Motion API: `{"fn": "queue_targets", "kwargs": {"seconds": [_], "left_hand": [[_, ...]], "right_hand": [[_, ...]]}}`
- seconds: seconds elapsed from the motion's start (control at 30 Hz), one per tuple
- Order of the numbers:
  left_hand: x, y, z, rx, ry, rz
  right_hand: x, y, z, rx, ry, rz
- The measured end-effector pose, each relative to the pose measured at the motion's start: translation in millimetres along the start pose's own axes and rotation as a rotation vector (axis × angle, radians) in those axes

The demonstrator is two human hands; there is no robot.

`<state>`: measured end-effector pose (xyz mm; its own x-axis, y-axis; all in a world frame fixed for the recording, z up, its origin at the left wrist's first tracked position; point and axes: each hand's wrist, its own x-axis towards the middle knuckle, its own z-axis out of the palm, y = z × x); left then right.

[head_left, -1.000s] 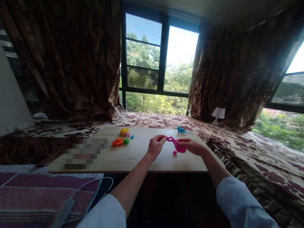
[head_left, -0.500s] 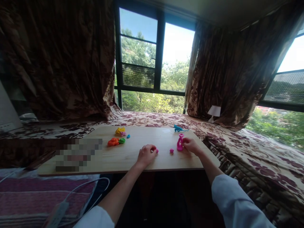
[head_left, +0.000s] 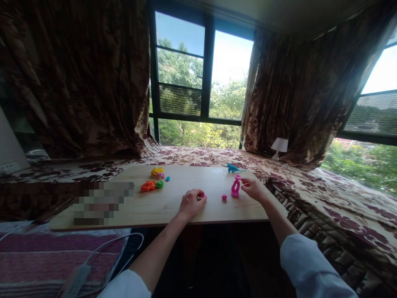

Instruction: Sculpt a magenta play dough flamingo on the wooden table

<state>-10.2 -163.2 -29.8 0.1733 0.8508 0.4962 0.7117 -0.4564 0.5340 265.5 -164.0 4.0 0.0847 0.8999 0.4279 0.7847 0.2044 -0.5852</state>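
Observation:
A pink clay figure (head_left: 235, 186) stands upright on the wooden board (head_left: 173, 207), with a gap through its middle. Just right of it is my right hand (head_left: 252, 189), its fingers apart and holding nothing. My left hand (head_left: 192, 202) rests over the board with the fingers curled round a small pink piece (head_left: 204, 196), mostly hidden by them. Between the hands lies a pink lump (head_left: 224, 197). A blue animal figure (head_left: 234, 168) stands near the board's back edge.
Orange clay (head_left: 148, 186), green clay (head_left: 159, 184), yellow clay (head_left: 157, 170) and a small blue lump (head_left: 168, 178) lie back left. A blurred-out item (head_left: 104, 203) is at the board's left. A small lamp (head_left: 279, 145) stands behind on the right.
My right hand has let go of the pink figure and moved slightly right and up. The figure stays standing. My left hand has hardly moved.

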Motion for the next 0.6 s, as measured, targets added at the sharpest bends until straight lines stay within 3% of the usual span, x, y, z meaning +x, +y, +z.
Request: {"fn": "queue_targets", "kwargs": {"seconds": [0.1, 0.2, 0.33, 0.5, 0.6], "left_hand": [[2.5, 1.8, -0.7, 0.066, 0.031, 0.004], [7.8, -2.4, -4.7, 0.159, 0.093, -0.005], [12.1, -16.1, -12.9, 0.209, 0.062, -0.054], [7.8, -24.2, -15.6, 0.182, 0.062, -0.046], [2.7, -25.2, -14.8, 0.140, 0.122, -0.032]], "right_hand": [[-16.2, -21.3, 3.9, -0.118, 0.102, -0.098], [-31.4, -48.3, 21.8, -0.253, -0.074, -0.218], [-33.5, -67.2, 46.2, -0.429, -0.189, -0.193], [-30.0, -70.7, 54.3, -0.368, -0.221, -0.185], [-49.3, -78.3, 57.6, -0.302, -0.193, -0.199]]}}
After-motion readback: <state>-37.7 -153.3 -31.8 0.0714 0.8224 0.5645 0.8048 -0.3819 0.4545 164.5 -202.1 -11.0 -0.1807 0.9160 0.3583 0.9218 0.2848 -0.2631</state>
